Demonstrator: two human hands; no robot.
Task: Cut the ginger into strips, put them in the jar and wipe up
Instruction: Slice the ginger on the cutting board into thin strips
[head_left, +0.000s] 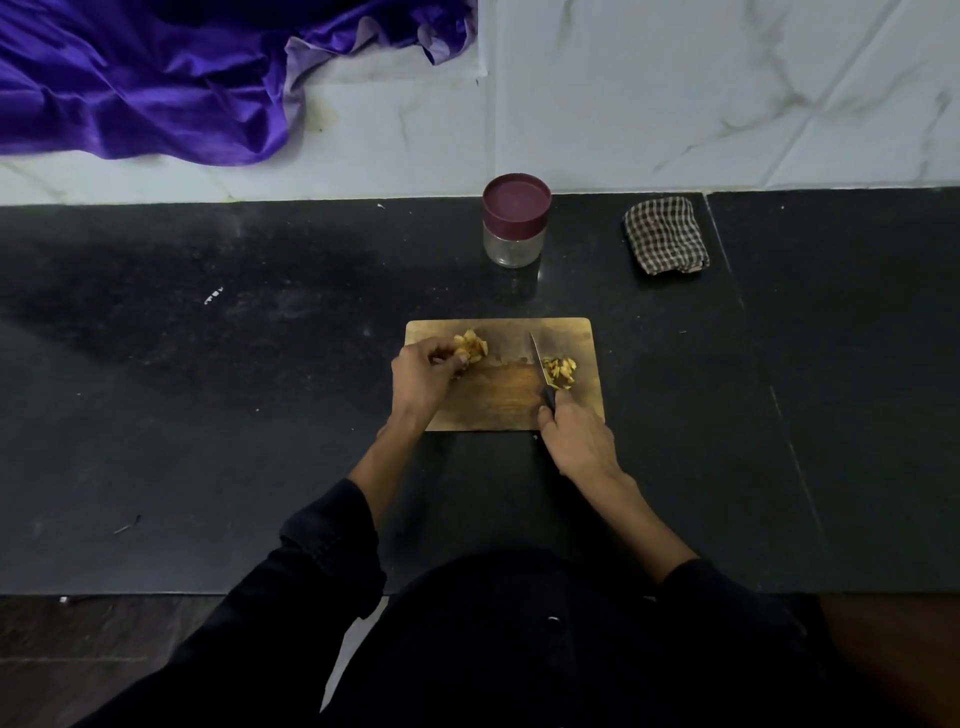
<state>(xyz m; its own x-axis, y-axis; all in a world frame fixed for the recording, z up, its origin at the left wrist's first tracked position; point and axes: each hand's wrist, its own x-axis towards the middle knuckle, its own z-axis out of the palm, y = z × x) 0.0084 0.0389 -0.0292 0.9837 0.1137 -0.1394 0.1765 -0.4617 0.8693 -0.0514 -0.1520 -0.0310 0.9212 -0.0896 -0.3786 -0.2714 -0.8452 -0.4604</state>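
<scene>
Black stone counter (208, 415) runs across the whole view, backed by a pale marbled wall (727, 93), with a heap of purple cloth (145, 83) bunched against that wall at the far left. A person in dark sleeves stands at the near edge.

Next in size is the wooden cutting board (493, 400), lying flat near the middle of the counter. Behind it, well apart, a folded checked rag (666, 235) sits to the right, and a glass jar (516, 221) stands upright to its left — its maroon lid is on, and the glass looks empty.

On the board the left hand (421, 376) is curled over a clump of ginger (471, 347) at the far left corner, fingers bent round it to hold it down. The right hand (576, 441) is clenched round the dark handle of a knife (540, 366), whose blade lies across the board pointing away from the person, with its tip near the far edge. Just beside the blade, on its right, lies a small pile of cut strips (561, 371).

Judging by this, the cutting is partway through: one pile is done, the clump under the left hand looks only roughly cut. Nothing is in the jar yet, the lid must come off first, and the rag appears untouched — so filling and wiping both remain.
</scene>
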